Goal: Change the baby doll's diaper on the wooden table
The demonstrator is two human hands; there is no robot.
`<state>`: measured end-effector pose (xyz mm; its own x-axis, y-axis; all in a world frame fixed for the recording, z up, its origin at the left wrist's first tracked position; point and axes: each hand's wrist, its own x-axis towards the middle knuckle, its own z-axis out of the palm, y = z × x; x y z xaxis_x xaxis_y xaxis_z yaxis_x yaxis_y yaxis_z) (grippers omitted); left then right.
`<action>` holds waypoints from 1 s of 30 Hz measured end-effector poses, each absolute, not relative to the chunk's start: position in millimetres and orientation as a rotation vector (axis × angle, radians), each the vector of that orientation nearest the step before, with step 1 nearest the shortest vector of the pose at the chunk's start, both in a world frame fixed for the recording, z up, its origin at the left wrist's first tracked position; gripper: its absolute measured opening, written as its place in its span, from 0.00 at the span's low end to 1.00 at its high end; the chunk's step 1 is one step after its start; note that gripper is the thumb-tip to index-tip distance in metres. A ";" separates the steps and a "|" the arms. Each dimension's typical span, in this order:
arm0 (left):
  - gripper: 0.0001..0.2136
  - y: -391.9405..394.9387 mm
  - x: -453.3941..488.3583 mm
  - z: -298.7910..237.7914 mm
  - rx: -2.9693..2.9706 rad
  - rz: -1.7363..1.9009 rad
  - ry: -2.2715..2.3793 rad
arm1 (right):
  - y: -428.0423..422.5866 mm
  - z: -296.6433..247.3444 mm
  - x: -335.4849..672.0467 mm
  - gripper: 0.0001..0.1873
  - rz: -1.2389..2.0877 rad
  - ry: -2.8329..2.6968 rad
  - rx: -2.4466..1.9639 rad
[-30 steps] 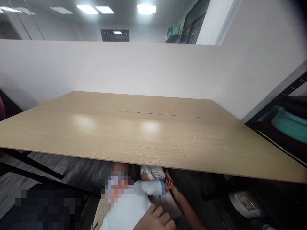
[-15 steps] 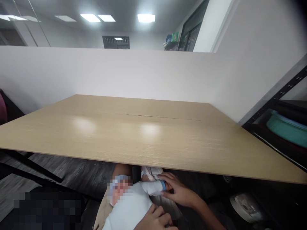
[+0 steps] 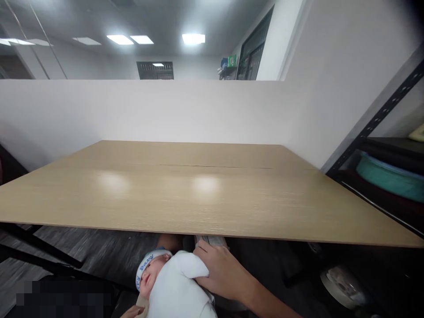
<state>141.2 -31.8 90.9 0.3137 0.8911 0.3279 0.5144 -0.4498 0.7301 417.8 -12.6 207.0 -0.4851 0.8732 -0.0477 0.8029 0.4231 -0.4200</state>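
A baby doll [image 3: 175, 289] in white clothes and a white-and-blue headband lies in my lap, below the front edge of the wooden table [image 3: 205, 198]. My right hand [image 3: 221, 271] reaches in from the right. Its fingers are closed over the doll's white sleeve and side. Above the fingers, a bit of patterned cloth [image 3: 212, 240] shows under the table edge. Only a sliver of my left hand [image 3: 132, 312] shows at the bottom edge, beside the doll's head, with its fingers hidden.
A white partition wall [image 3: 165, 110] stands behind the table. A black metal shelf [image 3: 374, 128] on the right holds a teal basin [image 3: 387, 176]. A round white object [image 3: 341, 287] lies on the dark floor at lower right. Black table legs [image 3: 33, 251] cross at left.
My right hand has moved left from the doll's cuff onto its sleeve and body. My left hand left the doll's chest and dropped to the bottom edge. The view tilted down.
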 end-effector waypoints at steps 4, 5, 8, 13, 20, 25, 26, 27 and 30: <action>0.36 33.9 184.4 109.2 1.835 0.836 1.385 | -27.2 232.1 414.4 0.10 0.604 -2.444 -1.475; 0.38 46.3 190.5 115.8 1.750 0.795 1.414 | -31.5 239.2 416.7 0.10 0.610 -2.419 -1.475; 0.37 53.2 180.9 132.0 1.633 0.724 1.417 | -44.4 262.3 434.4 0.12 0.635 -2.284 -1.501; 0.34 1.6 126.3 155.6 1.773 0.755 1.239 | -48.8 292.0 488.0 0.08 0.528 -2.076 -1.618; 0.24 63.7 158.7 228.7 1.961 0.600 1.019 | -14.1 262.2 547.8 0.12 0.334 -1.897 -1.789; 0.27 125.5 176.7 240.0 2.051 0.480 1.101 | 7.7 234.2 579.9 0.17 0.231 -1.877 -1.843; 0.28 133.2 176.3 238.0 2.101 0.474 1.152 | 12.7 231.5 585.6 0.18 0.229 -1.876 -1.849; 0.27 140.4 175.6 235.3 2.157 0.474 1.207 | 18.5 229.3 591.0 0.19 0.226 -1.877 -1.851; 0.25 164.9 175.7 224.7 2.309 0.468 1.334 | 42.4 223.8 604.3 0.22 0.225 -1.896 -1.823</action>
